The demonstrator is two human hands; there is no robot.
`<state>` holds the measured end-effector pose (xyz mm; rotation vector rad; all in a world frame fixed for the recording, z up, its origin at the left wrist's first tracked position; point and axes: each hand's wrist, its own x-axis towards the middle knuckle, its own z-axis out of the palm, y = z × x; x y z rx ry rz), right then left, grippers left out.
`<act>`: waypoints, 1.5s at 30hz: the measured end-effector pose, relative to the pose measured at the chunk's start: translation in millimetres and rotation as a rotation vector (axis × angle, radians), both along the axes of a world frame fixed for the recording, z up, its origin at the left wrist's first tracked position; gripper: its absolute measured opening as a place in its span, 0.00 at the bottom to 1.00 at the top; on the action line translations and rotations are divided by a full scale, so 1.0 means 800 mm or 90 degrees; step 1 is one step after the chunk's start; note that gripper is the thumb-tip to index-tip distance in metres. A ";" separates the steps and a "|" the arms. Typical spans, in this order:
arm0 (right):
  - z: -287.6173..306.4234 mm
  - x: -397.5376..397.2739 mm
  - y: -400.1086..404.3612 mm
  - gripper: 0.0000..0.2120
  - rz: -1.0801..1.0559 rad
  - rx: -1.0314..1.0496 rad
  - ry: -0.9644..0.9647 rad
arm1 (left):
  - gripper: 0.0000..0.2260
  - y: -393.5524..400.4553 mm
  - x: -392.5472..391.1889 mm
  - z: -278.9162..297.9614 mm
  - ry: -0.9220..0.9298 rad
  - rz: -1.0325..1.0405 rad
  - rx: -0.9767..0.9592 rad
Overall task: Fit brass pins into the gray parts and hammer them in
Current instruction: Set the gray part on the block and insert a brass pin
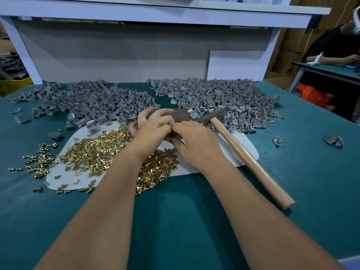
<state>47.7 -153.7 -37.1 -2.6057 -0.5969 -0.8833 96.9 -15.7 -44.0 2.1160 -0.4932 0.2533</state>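
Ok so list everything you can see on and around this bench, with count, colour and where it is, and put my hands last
Gray parts: hundreds, gray, two heaps across the back of the table, a few strays at both sides.
Brass pins: hundreds, gold, heaped on the white sheet at left, some spilled onto the mat.
White sheet: one, white, under the pins and hands.
Hammer: one, pale wooden handle and dark metal head, lying at right, head against the right heap.
Dark block: one, brown-gray, just beyond the hands.
Table: one, teal mat.
Backboard: one, gray with white frame, behind the heaps.
Another person: one, dark top, at a far-right bench.
Left hand: fingers curled, meeting the right hand; what they pinch is hidden.
Right hand: same, fingers curled.
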 end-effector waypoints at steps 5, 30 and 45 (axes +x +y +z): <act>-0.003 0.005 0.001 0.08 -0.005 0.012 0.019 | 0.14 -0.003 0.002 -0.002 0.001 -0.002 0.021; -0.007 0.009 0.002 0.05 -0.004 0.079 0.011 | 0.13 -0.002 -0.003 0.002 0.015 -0.004 0.027; -0.004 0.012 -0.014 0.09 -0.006 0.300 0.023 | 0.02 0.015 -0.005 0.013 0.056 0.009 -0.097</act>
